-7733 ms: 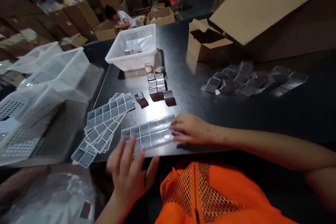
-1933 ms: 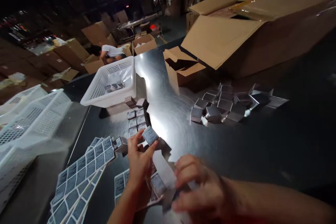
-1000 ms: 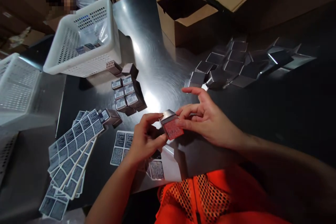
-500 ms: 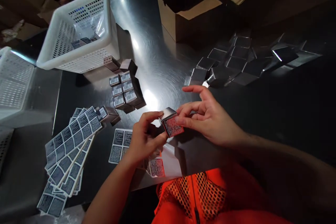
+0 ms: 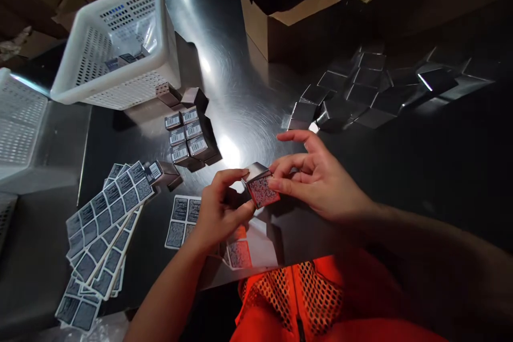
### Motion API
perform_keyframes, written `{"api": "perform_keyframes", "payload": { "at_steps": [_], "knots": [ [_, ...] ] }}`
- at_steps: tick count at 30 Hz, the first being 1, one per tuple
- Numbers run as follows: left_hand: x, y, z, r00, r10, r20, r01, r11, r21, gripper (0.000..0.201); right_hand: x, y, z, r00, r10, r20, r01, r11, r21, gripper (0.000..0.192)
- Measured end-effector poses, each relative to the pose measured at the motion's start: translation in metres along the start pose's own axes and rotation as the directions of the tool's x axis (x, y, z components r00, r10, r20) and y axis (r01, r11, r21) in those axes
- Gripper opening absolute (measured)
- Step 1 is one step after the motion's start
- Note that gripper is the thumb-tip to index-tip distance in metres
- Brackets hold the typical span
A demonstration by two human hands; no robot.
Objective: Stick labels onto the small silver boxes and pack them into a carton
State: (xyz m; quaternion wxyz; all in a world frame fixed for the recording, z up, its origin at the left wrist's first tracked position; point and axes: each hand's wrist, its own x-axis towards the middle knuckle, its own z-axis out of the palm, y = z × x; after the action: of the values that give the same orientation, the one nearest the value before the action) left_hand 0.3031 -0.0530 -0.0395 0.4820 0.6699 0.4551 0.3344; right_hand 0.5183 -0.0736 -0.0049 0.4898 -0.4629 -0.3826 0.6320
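Small silvery box (image 5: 260,184), printed label face; both hands' fingers (image 5: 280,184) pinching it

A white perforated basket (image 5: 116,48) sits on the metal table (image 5: 244,91) at ten o'clock, with labelled small boxes (image 5: 188,136) clustered just below it. An open cardboard carton (image 5: 288,21) stands at twelve. Unlabelled silver boxes (image 5: 360,99) lie scattered at two. Fanned label sheets (image 5: 104,219) spread at eight.
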Motion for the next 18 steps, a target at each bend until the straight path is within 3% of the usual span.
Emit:
{"api": "perform_keyframes", "payload": {
  "at_steps": [6, 10, 12, 13, 15, 18],
  "knots": [
    [0.002, 0.002, 0.000, 0.997, 0.069, -0.016, -0.068, 0.997, 0.034, 0.041, -0.002, 0.004, 0.004, 0.997, -0.060, -0.047, 0.058, 0.998, -0.036, 0.062],
    [0.001, 0.000, 0.001, 0.993, 0.115, -0.023, -0.114, 0.992, 0.053, 0.040, 0.001, 0.009, 0.001, 0.979, -0.140, -0.150, 0.112, 0.977, -0.180, 0.067],
    [-0.001, -0.001, -0.001, 0.991, 0.127, -0.029, -0.126, 0.992, 0.022, 0.039, 0.005, 0.011, -0.004, 0.978, -0.147, -0.146, 0.110, 0.965, -0.238, 0.071],
    [-0.003, -0.001, -0.003, 0.991, 0.132, -0.027, -0.132, 0.991, 0.001, 0.040, 0.007, 0.011, -0.006, 0.987, -0.124, -0.104, 0.097, 0.968, -0.232, 0.074],
    [-0.007, -0.003, -0.008, 0.991, 0.132, -0.018, -0.132, 0.991, -0.022, 0.044, 0.011, 0.012, -0.011, 0.996, -0.022, 0.088, 0.036, 0.986, -0.164, 0.080],
    [-0.007, -0.006, -0.021, 0.996, 0.068, 0.058, -0.073, 0.994, 0.086, 0.042, 0.017, 0.011, -0.017, 0.935, 0.041, 0.352, 0.014, 0.988, -0.151, 0.076]
  ]
}}
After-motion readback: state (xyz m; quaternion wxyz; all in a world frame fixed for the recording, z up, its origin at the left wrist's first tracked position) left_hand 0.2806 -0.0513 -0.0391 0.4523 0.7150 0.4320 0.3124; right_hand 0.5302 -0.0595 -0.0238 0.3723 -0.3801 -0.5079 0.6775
